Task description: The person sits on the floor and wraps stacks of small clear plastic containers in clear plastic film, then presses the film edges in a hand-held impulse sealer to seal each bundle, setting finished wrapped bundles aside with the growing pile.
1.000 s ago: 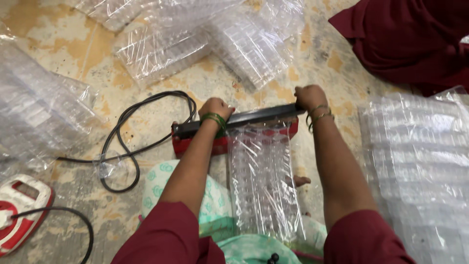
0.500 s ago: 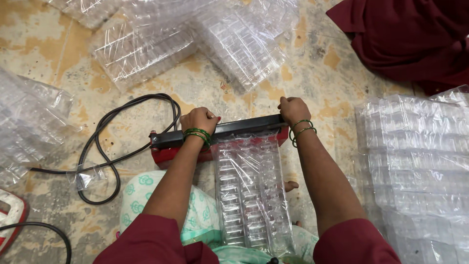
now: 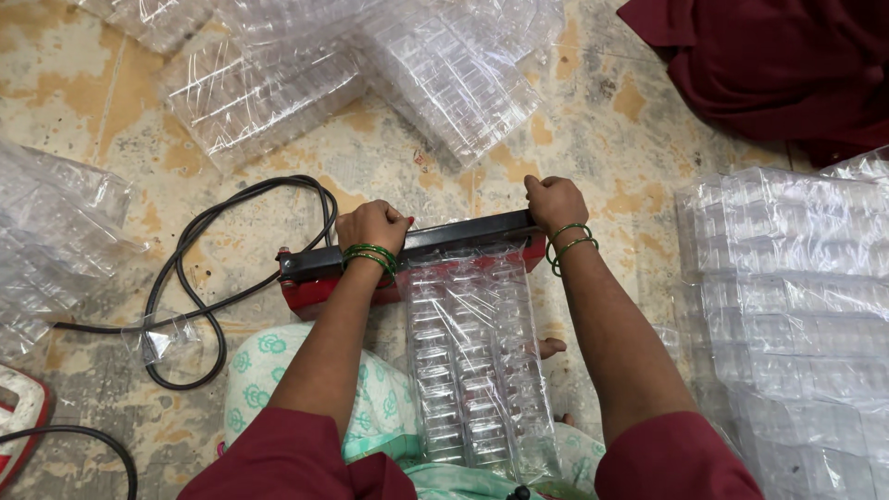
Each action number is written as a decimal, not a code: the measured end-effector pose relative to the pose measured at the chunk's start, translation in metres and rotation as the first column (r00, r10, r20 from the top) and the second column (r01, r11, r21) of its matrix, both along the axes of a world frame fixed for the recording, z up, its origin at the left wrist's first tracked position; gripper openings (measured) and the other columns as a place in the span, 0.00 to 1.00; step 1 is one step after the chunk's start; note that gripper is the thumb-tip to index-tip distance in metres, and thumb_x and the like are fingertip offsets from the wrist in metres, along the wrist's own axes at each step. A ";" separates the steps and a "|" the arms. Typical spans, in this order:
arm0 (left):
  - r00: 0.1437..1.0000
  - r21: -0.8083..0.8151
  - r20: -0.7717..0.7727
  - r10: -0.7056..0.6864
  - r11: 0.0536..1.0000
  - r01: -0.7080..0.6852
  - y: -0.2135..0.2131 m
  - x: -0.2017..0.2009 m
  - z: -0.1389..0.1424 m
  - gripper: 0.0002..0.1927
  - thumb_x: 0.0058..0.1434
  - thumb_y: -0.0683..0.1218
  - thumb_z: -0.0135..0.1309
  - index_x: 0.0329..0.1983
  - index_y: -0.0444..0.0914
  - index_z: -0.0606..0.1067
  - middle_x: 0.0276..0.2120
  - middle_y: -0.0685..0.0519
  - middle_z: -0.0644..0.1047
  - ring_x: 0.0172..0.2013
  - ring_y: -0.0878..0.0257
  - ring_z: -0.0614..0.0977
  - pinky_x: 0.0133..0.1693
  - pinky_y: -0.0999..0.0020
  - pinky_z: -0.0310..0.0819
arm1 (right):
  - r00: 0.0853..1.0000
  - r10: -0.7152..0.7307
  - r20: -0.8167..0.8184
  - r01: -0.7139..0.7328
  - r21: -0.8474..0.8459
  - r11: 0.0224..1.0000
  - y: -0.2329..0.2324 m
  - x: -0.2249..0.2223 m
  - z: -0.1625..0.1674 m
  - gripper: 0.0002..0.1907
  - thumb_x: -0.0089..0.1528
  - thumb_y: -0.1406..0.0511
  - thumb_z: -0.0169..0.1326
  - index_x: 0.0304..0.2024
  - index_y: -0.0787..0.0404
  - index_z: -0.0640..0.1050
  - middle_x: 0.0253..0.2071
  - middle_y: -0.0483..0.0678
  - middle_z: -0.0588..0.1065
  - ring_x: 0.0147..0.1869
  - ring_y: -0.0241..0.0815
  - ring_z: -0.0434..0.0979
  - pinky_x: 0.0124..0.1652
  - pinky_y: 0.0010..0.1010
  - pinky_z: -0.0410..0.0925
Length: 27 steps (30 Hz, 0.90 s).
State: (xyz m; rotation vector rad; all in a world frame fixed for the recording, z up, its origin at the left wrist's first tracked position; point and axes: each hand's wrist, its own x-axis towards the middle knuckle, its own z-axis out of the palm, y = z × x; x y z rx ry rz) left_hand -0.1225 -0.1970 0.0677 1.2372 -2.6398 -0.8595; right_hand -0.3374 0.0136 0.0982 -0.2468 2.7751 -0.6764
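At the far left a red-and-white device [image 3: 18, 421] pokes in at the bottom edge; it showed more of itself a second ago. A black power cord [image 3: 199, 278] loops over the stained floor [image 3: 83, 111] toward the red heat sealer [image 3: 407, 264], which now sits nearer the middle of my view than before. My left hand [image 3: 372, 229], with green bangles at the wrist, is curled down over the sealer's black bar [image 3: 463, 236], fingers closed on it, as it was half a second ago. The bagged stack of clear plastic trays [image 3: 472, 361] lies between my forearms, its top end under the bar and the rest running back over my lap. My right hand [image 3: 554, 202] grips the bar's right end, fingers wrapped. To the right stand stacks of clear trays [image 3: 787, 296]; more wrapped packs [image 3: 370, 74] lie beyond the sealer.
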 end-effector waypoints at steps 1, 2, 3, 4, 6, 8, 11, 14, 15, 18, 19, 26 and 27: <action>1.000 0.000 -0.005 0.003 1.000 -0.003 0.000 0.000 -0.001 0.13 0.54 0.59 0.65 0.25 0.47 0.83 0.25 0.52 0.83 0.32 0.54 0.84 0.45 0.60 0.71 | 1.000 0.001 -0.010 -0.001 0.000 1.000 0.000 0.000 0.000 0.24 0.59 0.46 0.50 0.33 0.55 0.86 0.34 0.47 0.82 0.43 0.49 0.82 0.46 0.40 0.71; 1.000 0.000 -0.011 0.005 1.000 -0.005 0.000 0.000 -0.002 0.12 0.54 0.58 0.65 0.25 0.47 0.83 0.25 0.52 0.82 0.32 0.54 0.83 0.45 0.60 0.71 | 1.000 -0.002 -0.007 0.002 0.000 1.000 0.000 0.000 0.000 0.24 0.59 0.46 0.50 0.33 0.55 0.86 0.33 0.47 0.82 0.43 0.49 0.82 0.46 0.40 0.71; 1.000 0.000 -0.017 0.008 1.000 -0.008 0.000 0.000 -0.002 0.12 0.54 0.58 0.65 0.25 0.47 0.83 0.25 0.52 0.82 0.32 0.53 0.83 0.45 0.60 0.71 | 1.000 -0.006 -0.006 0.006 0.000 1.000 0.001 0.000 0.000 0.24 0.59 0.46 0.50 0.33 0.56 0.85 0.33 0.47 0.82 0.43 0.49 0.82 0.45 0.40 0.71; 1.000 0.007 -0.018 0.009 1.000 -0.009 0.000 0.000 -0.003 0.12 0.54 0.58 0.65 0.25 0.47 0.83 0.25 0.52 0.82 0.32 0.53 0.83 0.45 0.60 0.71 | 1.000 -0.008 -0.005 0.008 -0.001 1.000 0.000 0.001 0.000 0.24 0.58 0.46 0.50 0.33 0.56 0.85 0.32 0.47 0.82 0.42 0.49 0.82 0.45 0.40 0.71; 1.000 0.018 -0.025 0.012 1.000 -0.011 0.000 0.000 -0.004 0.12 0.54 0.58 0.65 0.25 0.47 0.83 0.25 0.52 0.82 0.32 0.53 0.83 0.45 0.60 0.71 | 1.000 -0.016 -0.003 0.016 -0.007 1.000 0.001 0.002 0.002 0.24 0.58 0.47 0.50 0.32 0.56 0.86 0.32 0.48 0.82 0.42 0.49 0.82 0.45 0.40 0.71; 0.999 0.007 -0.035 0.013 1.000 -0.013 0.000 0.000 -0.003 0.11 0.54 0.57 0.66 0.25 0.47 0.83 0.25 0.52 0.82 0.31 0.53 0.83 0.45 0.60 0.71 | 1.000 -0.022 -0.004 0.022 -0.016 1.000 0.000 0.003 0.003 0.24 0.58 0.46 0.50 0.32 0.56 0.86 0.32 0.48 0.82 0.42 0.49 0.82 0.45 0.39 0.71; 0.999 0.010 -0.045 0.007 1.000 -0.006 0.000 0.000 -0.002 0.12 0.54 0.57 0.65 0.24 0.47 0.83 0.24 0.52 0.82 0.31 0.53 0.83 0.45 0.60 0.71 | 0.999 -0.042 -0.015 0.042 -0.023 0.999 0.000 0.006 0.006 0.24 0.58 0.46 0.51 0.32 0.57 0.85 0.31 0.47 0.82 0.41 0.49 0.82 0.45 0.39 0.71; 0.998 0.003 -0.061 0.003 1.000 -0.003 0.001 0.000 -0.002 0.11 0.54 0.56 0.65 0.23 0.46 0.83 0.23 0.52 0.82 0.30 0.54 0.83 0.45 0.60 0.71 | 0.997 -0.070 -0.027 0.070 -0.026 0.997 -0.001 0.010 0.010 0.24 0.57 0.46 0.51 0.32 0.57 0.85 0.31 0.47 0.82 0.41 0.49 0.82 0.45 0.40 0.71; 0.998 -0.004 -0.069 0.003 1.000 -0.003 0.001 0.000 -0.002 0.11 0.54 0.56 0.65 0.23 0.46 0.83 0.23 0.52 0.82 0.30 0.54 0.83 0.46 0.60 0.70 | 0.996 -0.078 -0.033 0.077 -0.027 0.997 -0.001 0.011 0.011 0.25 0.57 0.45 0.51 0.33 0.57 0.85 0.31 0.48 0.82 0.41 0.50 0.82 0.45 0.40 0.72; 0.996 -0.013 -0.089 0.019 1.000 -0.020 0.002 -0.001 -0.002 0.10 0.53 0.55 0.65 0.23 0.47 0.83 0.24 0.52 0.82 0.31 0.53 0.83 0.44 0.59 0.71 | 0.993 -0.089 -0.082 0.089 -0.008 0.996 -0.003 0.016 0.017 0.26 0.56 0.44 0.51 0.33 0.56 0.85 0.33 0.51 0.82 0.42 0.53 0.82 0.45 0.42 0.71; 0.994 -0.022 -0.107 0.020 1.000 -0.022 0.002 -0.001 -0.002 0.09 0.53 0.55 0.65 0.23 0.48 0.83 0.24 0.52 0.82 0.31 0.53 0.83 0.44 0.59 0.71 | 0.990 -0.091 -0.104 0.091 -0.002 0.996 -0.004 0.018 0.019 0.26 0.56 0.44 0.51 0.34 0.56 0.85 0.34 0.52 0.81 0.42 0.55 0.81 0.45 0.43 0.71; 0.989 -0.047 -0.141 -0.043 0.998 0.037 0.002 -0.004 0.021 0.09 0.52 0.56 0.67 0.25 0.49 0.83 0.27 0.52 0.83 0.34 0.53 0.84 0.45 0.58 0.71 | 0.969 -0.127 -0.214 0.122 -0.036 0.992 -0.011 0.036 0.043 0.32 0.59 0.39 0.51 0.41 0.59 0.82 0.40 0.58 0.81 0.48 0.60 0.80 0.49 0.45 0.70; 0.990 -0.038 -0.125 -0.060 0.998 0.056 0.002 -0.004 0.027 0.10 0.53 0.57 0.67 0.25 0.49 0.83 0.28 0.52 0.83 0.35 0.53 0.84 0.46 0.58 0.70 | 0.962 -0.117 -0.247 0.095 -0.096 0.991 -0.007 0.041 0.045 0.34 0.60 0.39 0.51 0.44 0.61 0.81 0.42 0.60 0.80 0.50 0.61 0.79 0.50 0.45 0.70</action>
